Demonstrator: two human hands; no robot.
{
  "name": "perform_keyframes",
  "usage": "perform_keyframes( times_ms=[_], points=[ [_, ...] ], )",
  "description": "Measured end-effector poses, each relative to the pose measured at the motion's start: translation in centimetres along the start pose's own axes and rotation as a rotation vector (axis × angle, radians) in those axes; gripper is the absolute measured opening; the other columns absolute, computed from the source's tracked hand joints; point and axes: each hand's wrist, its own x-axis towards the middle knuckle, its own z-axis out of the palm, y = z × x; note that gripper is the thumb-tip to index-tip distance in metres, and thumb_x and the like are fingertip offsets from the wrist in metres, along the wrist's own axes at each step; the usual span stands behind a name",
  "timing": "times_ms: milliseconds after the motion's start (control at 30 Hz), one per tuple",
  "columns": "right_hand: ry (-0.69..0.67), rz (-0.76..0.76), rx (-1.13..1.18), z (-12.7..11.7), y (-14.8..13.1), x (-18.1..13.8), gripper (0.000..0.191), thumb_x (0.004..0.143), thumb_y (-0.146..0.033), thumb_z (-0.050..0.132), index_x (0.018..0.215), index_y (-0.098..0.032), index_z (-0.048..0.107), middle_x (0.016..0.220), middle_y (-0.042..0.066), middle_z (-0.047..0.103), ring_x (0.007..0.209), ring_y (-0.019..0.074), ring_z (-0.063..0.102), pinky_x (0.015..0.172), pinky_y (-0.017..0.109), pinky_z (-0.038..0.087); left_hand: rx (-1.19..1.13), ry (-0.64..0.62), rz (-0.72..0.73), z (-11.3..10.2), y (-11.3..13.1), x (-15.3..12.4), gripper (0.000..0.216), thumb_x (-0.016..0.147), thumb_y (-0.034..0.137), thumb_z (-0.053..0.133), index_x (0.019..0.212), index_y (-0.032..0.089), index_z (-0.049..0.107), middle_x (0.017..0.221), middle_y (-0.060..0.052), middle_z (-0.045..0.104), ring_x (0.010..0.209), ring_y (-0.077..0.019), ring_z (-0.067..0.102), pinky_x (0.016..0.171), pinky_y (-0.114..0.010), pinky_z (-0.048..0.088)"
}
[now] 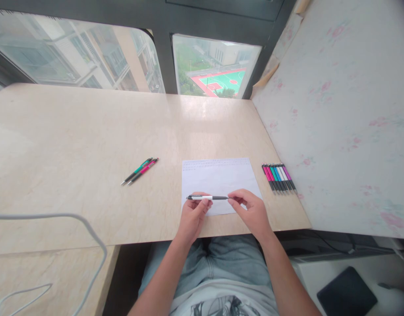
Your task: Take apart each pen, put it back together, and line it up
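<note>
A white ballpoint pen with a black grip lies level above a sheet of paper, its tip pointing right. My left hand is closed round the white barrel, thumb on top. The fingers of my right hand pinch the pen at its tip; whether a small part sits between them is too fine to make out. Rows of handwriting run along the top of the sheet. To the left rest a green pen and a pink pen, side by side and slanted.
A row of several coloured pens lies right of the paper near the floral wall. A grey cable loops over the table's left front. Windows stand behind the table. A dark flat object lies low at right.
</note>
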Motion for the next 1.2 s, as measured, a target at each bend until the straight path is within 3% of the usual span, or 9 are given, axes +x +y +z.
perform_keyframes(
  times_ms=[500,767,833,933,1067,1200],
  points=[
    [-0.033,0.023,-0.019,0.03,-0.4,0.11,0.01,0.089,-0.028,0.062,0.09,-0.021,0.07,0.087,0.003,0.07,0.076,0.0168,0.063,0.07,0.029,0.051,-0.002,0.003,-0.011,0.14,0.16,-0.09,0.017,0.076,0.025,0.08,0.089,0.017,0.073,0.081,-0.002,0.067,0.073,-0.0097,0.058,0.074,-0.023,0.047],
    [-0.091,0.13,-0.005,0.33,-0.04,0.07,0.042,0.099,-0.043,0.046,0.071,-0.019,0.066,0.066,0.003,0.065,0.062,0.016,0.059,0.061,0.028,0.046,0.004,0.017,-0.016,0.0,-0.1,-0.09,0.02,0.075,0.025,0.081,0.09,0.017,0.073,0.087,-0.004,0.07,0.076,-0.0112,0.06,0.077,-0.026,0.048],
    [-0.075,0.144,0.029,0.41,-0.07,0.11,0.04,0.1,-0.043,0.043,0.077,-0.019,0.066,0.071,0.004,0.067,0.066,0.0168,0.061,0.062,0.028,0.047,0.004,0.017,-0.012,0.07,-0.03,-0.13,0.019,0.075,0.025,0.081,0.089,0.017,0.072,0.086,-0.004,0.07,0.074,-0.0109,0.059,0.077,-0.026,0.047],
    [-0.043,0.114,0.043,0.47,-0.39,0.21,0.023,0.095,-0.04,0.052,0.092,-0.02,0.064,0.085,0.005,0.067,0.08,0.0191,0.064,0.066,0.028,0.05,0.007,0.018,-0.005,0.14,0.05,-0.16,0.019,0.075,0.025,0.081,0.089,0.017,0.072,0.084,-0.003,0.07,0.072,-0.0108,0.059,0.076,-0.026,0.047],
    [-0.08,0.056,-0.001,0.42,-0.87,0.31,0.013,0.09,-0.033,0.059,0.091,-0.02,0.062,0.087,0.005,0.067,0.083,0.0194,0.064,0.068,0.028,0.051,0.002,0.006,0.0,0.15,0.08,-0.17,0.017,0.077,0.025,0.079,0.09,0.017,0.073,0.084,-0.003,0.069,0.072,-0.0101,0.058,0.076,-0.025,0.047],
    [-0.114,0.086,-0.053,0.34,-0.86,0.3,0.032,0.097,-0.037,0.05,0.074,-0.02,0.064,0.072,0.003,0.067,0.07,0.0175,0.062,0.066,0.028,0.047,0.012,-0.001,-0.003,0.06,-0.02,-0.21,0.016,0.077,0.025,0.079,0.089,0.017,0.073,0.084,-0.003,0.069,0.074,-0.0104,0.059,0.076,-0.025,0.047]
  ],
)
